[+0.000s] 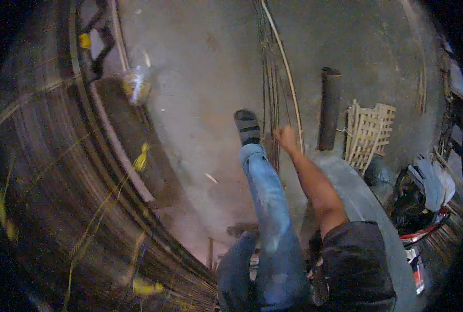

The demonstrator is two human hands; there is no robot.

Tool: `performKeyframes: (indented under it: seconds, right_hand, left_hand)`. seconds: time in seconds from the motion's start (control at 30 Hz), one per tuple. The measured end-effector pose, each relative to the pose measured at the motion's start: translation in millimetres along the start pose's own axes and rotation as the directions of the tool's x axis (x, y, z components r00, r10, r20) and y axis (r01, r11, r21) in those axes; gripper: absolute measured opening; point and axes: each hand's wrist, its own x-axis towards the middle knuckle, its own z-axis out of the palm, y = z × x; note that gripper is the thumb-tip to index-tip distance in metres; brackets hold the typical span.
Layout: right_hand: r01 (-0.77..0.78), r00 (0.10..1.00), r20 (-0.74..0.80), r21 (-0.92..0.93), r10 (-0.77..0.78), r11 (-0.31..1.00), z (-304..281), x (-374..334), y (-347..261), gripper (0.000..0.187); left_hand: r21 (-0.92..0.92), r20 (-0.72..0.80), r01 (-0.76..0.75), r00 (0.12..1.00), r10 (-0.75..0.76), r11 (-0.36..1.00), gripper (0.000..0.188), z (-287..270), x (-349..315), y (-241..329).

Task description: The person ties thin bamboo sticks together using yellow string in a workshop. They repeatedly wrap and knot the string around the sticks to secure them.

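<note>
My right hand (287, 138) hangs ahead of me with its fingers curled in and nothing showing in them. It appears over a bundle of long thin dark rods (269, 88) and a pale pole (286, 62) on the floor, and I see no contact with either. My left hand is out of view. One leg in blue jeans (270, 203) is stretched forward, its foot in a dark strapped sandal (247, 127).
Long brown rods (49, 171) fill the left side, bound with yellow ties (142, 158). Right of my hand lie a dark pipe (329, 109) and a pale woven basket-like piece (372, 132). A dark container (413, 203) with grey cloth stands further right on the concrete floor (200, 62).
</note>
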Motion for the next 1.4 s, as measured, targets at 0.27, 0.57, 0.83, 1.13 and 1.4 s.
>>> performKeyframes:
  seconds: [0.27, 0.57, 0.83, 1.13, 1.4]
  right_hand:
    - [-0.162, 0.977, -0.190, -0.375, 0.096, 0.913, 28.0, 224.2, -31.8, 0.019]
    - [-0.094, 0.966, -0.245, -0.036, 0.083, 0.995, 3.7, 11.8, -10.9, 0.020]
    - [0.267, 0.786, -0.616, 0.267, -0.048, 0.926, -243.6, -240.4, -213.5, 0.009]
    - [0.698, 0.677, -0.667, 0.447, -0.312, 0.559, -308.1, -370.6, -540.0, 0.006]
    - [0.618, 0.780, -0.465, 0.678, -0.418, 0.398, -115.0, -520.0, -559.7, 0.016]
  left_hand:
    - [0.064, 0.080, 0.068, 0.994, -0.073, 0.996, 0.042, 102.9, 112.4, 14.3]
    - [0.050, -0.047, 0.164, 0.986, -0.161, 0.985, 0.059, 35.5, 86.2, -2.7]
    - [-0.470, 0.107, 0.367, 0.927, -0.361, 0.803, 0.068, -48.9, -32.0, -46.0]
    - [-0.917, 0.376, 0.392, 0.911, -0.167, 0.073, 0.051, -46.7, -197.9, 68.7]
    - [-0.908, 0.059, 0.191, 0.939, -0.337, 0.372, 0.030, -94.5, -372.1, -100.8]
